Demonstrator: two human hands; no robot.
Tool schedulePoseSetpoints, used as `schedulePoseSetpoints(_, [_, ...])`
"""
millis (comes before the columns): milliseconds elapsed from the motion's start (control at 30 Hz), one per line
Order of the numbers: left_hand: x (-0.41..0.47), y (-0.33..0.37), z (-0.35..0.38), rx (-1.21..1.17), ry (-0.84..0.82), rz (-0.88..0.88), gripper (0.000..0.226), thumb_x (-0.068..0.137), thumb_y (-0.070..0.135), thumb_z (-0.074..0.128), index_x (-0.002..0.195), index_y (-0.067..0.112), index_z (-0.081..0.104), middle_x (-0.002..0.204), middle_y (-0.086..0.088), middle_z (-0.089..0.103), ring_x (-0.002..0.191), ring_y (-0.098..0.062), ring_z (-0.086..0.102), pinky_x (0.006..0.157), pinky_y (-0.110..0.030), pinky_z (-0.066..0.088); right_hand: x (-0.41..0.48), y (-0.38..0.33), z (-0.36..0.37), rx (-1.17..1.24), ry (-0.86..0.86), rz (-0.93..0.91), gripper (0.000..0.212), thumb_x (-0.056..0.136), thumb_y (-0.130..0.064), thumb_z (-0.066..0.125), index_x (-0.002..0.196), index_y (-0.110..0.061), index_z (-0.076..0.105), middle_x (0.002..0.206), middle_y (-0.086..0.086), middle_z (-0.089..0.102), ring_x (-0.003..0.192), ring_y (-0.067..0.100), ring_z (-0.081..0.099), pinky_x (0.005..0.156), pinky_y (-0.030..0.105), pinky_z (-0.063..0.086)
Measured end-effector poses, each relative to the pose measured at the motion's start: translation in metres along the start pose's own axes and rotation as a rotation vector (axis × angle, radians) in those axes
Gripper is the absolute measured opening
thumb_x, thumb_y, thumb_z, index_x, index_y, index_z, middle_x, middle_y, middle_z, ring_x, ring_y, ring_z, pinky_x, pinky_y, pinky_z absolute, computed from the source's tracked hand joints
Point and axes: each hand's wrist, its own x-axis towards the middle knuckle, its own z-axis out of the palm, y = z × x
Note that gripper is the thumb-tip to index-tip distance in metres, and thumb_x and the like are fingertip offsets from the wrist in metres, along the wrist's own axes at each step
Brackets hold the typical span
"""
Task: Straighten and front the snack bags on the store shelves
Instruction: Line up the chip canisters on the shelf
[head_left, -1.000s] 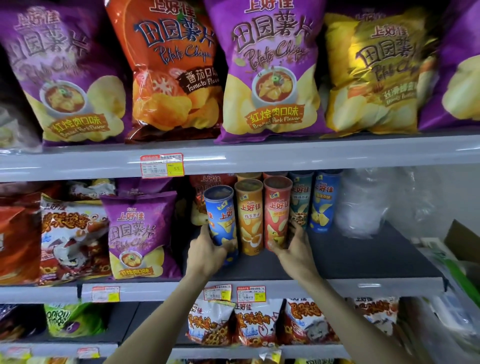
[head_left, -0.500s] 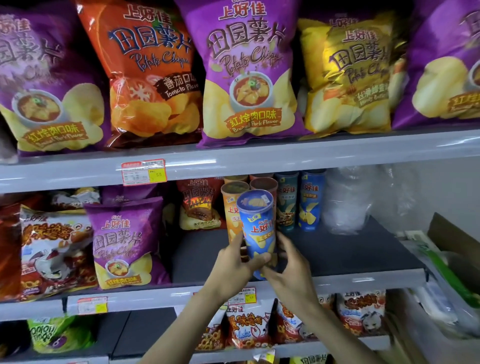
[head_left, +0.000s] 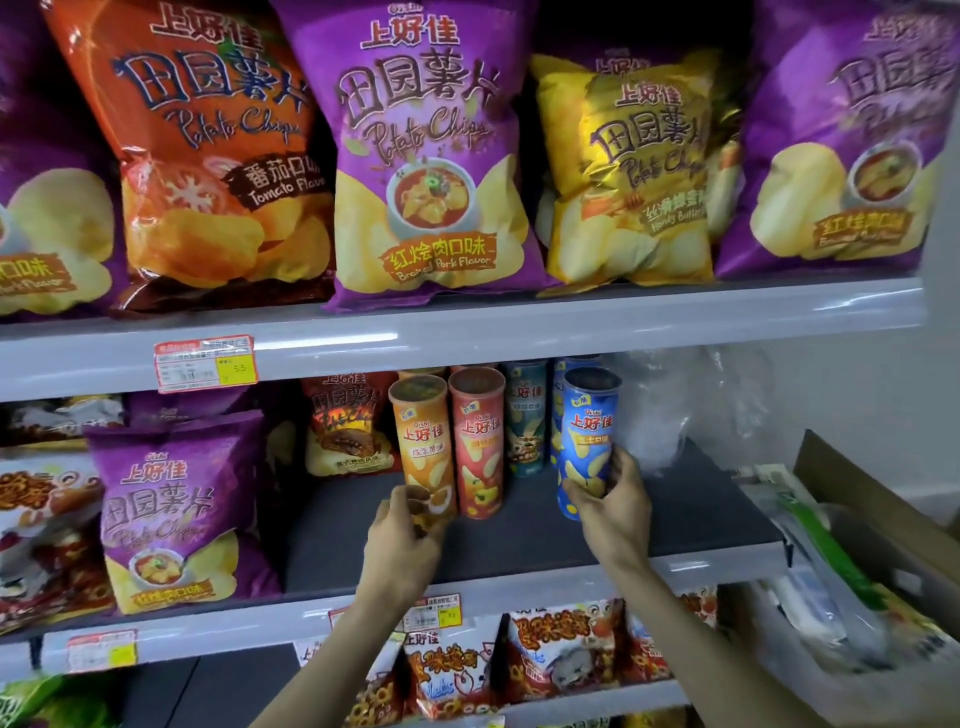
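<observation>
Two bare forearms rise from 6 o'clock, crossing in front of the ring-snack bags on the lowest shelf and partly hiding them. On the dark middle shelf, the left hand curls its fingers round the base of the orange chip canister, which stands upright touching a red canister at its 3 o'clock. The right hand grips the lower half of the blue canister; whether its base rests on the shelf is unclear. A teal canister stands behind, between red and blue. A small purple chip bag stands at 9 o'clock, crumpled clear plastic at 3 o'clock. Above, at 12 o'clock, the orange tomato bag, purple braised-pork bag and yellow honey-butter bag face forward.
</observation>
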Motion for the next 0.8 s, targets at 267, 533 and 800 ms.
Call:
schedulePoseSetpoints(267, [0.003, -0.002, 0.005, 0.063, -0.078, -0.028, 0.039, 0.094, 0.023, 0.074, 0.129, 0.02, 0.057, 0.124, -0.004, 0.055, 0.106, -0.027, 0.065, 0.094, -0.04, 0.055, 0.019, -0.002, 0.005, -0.138, -0.033, 0.035, 0.062, 0.078, -0.035, 0.089, 0.13, -0.035, 0.055, 0.117, -0.009, 0.073, 0.103, 0.016, 0.072, 0.088, 0.045, 0.06])
schedulePoseSetpoints(533, [0.005, -0.001, -0.026, 0.169, -0.227, 0.019, 0.044, 0.089, 0.023, 0.071, 0.131, 0.023, 0.059, 0.121, -0.002, 0.059, 0.11, -0.028, 0.067, 0.095, -0.038, 0.054, 0.008, -0.017, 0.002, -0.328, -0.105, 0.105, 0.052, 0.093, -0.04, 0.076, 0.132, -0.015, 0.052, 0.123, 0.008, 0.071, 0.11, 0.035, 0.069, 0.083, 0.041, 0.055])
schedulePoseSetpoints(800, [-0.003, 0.019, -0.054, 0.417, -0.449, 0.134, 0.05, 0.087, 0.044, 0.065, 0.134, 0.031, 0.055, 0.127, -0.001, 0.064, 0.111, -0.029, 0.065, 0.092, -0.043, 0.057, -0.049, -0.049, -0.018, -0.482, -0.266, 0.148, 0.065, 0.104, -0.052, 0.052, 0.159, -0.024, 0.031, 0.159, 0.005, 0.041, 0.143, 0.031, 0.045, 0.112, 0.044, 0.039])
